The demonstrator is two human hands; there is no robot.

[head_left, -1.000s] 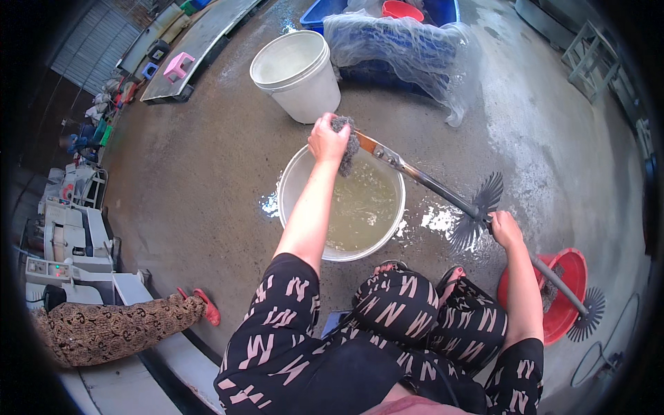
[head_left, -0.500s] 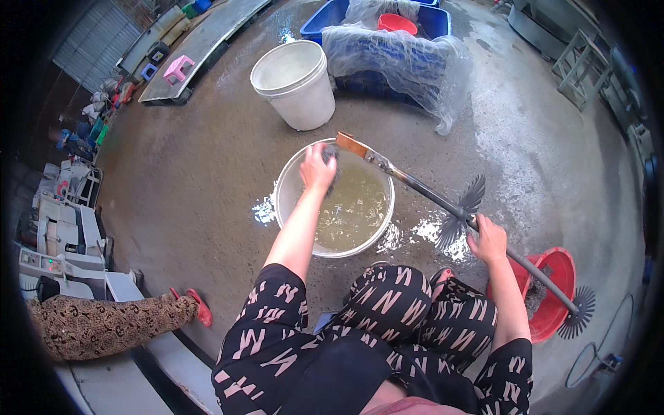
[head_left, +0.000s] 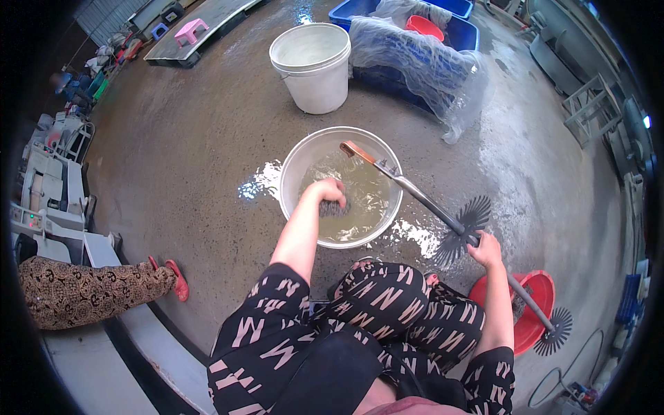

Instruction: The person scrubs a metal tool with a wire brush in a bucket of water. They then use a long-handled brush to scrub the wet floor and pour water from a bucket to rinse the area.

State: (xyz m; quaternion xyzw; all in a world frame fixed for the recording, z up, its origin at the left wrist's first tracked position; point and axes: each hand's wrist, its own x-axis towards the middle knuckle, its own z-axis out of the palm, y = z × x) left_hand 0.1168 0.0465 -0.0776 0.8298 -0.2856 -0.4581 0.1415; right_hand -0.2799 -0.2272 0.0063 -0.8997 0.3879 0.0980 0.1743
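My left hand [head_left: 328, 189] is closed on a dark grey, wiry scrubbing pad [head_left: 334, 207], low over the murky water [head_left: 349, 218] inside a round white bucket [head_left: 285, 181]. I cannot tell how far the pad dips in. The fingers of my right hand [head_left: 486, 250] wrap round a long grey metal shaft [head_left: 432, 203] next to a dark fan-like disc of thin blades [head_left: 473, 216]. Its flat orange-brown end [head_left: 356, 151] reaches over the bucket. A second bladed disc [head_left: 553, 332] sits at the shaft's near end, beside a red tub [head_left: 548, 297] at my right.
Beyond the bucket stand a taller white bucket [head_left: 315, 86] and blue crates [head_left: 401, 79] draped with clear plastic sheet, with a red bowl [head_left: 425, 28] inside. At left, another person's patterned trouser leg [head_left: 97, 287] and red slipper [head_left: 178, 280] show. The concrete floor [head_left: 194, 159] is wet.
My left hand has moved with the scrubbing pad from beside the shaft's orange-brown end down toward the water. The right hand keeps its hold on the shaft. The whole view has shifted slightly.
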